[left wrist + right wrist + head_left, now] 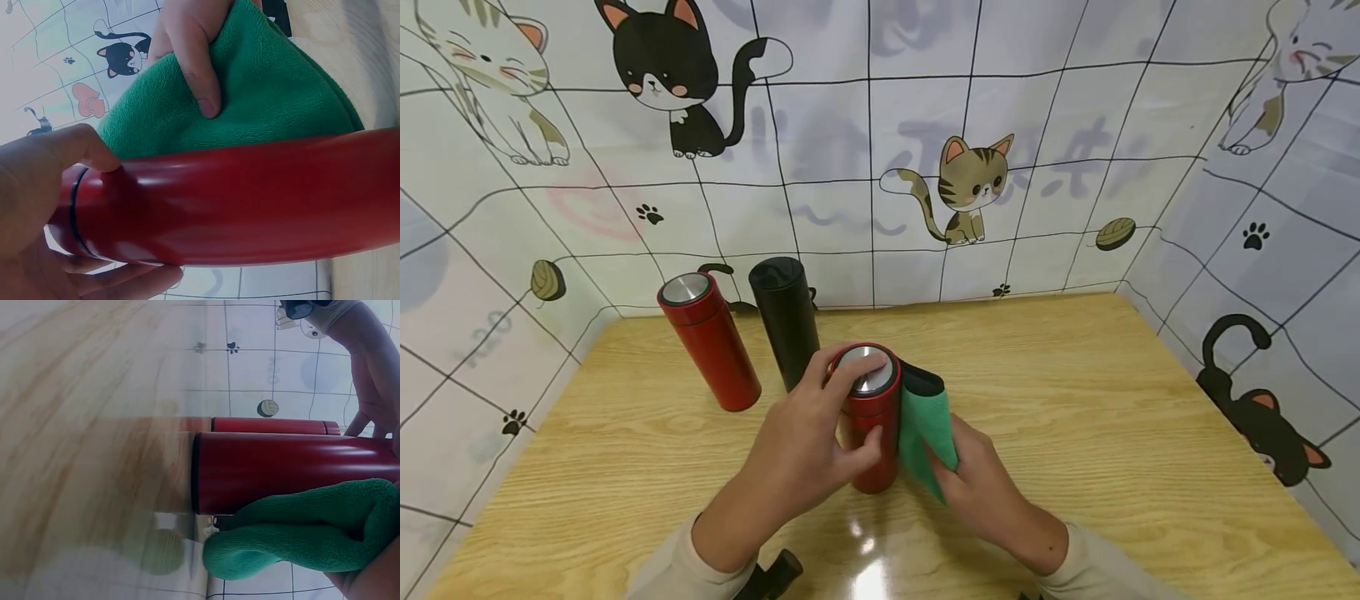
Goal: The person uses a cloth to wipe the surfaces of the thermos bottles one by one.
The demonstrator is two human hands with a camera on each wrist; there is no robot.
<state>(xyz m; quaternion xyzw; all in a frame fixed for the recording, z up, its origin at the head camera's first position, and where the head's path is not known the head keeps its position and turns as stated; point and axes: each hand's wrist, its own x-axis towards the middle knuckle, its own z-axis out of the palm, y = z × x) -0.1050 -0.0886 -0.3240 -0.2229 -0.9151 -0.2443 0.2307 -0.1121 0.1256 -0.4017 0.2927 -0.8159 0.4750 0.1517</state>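
A red bottle with a silver lid (872, 417) stands near the middle of the table, and my left hand (805, 442) grips it around the top. In the left wrist view the thumb and fingers of the left hand (37, 200) lie on either side of the red bottle (250, 200). My right hand (985, 487) holds a folded green cloth (925, 425) against the bottle's right side. The right wrist view has the green cloth (300, 534) along the red bottle (281, 465), whose base is on the table.
Behind and to the left stand a second red bottle (711, 346) and a black bottle (786, 321). The wooden table (1075, 400) backs onto a cat-patterned sheet (835, 133), which also rises at both sides.
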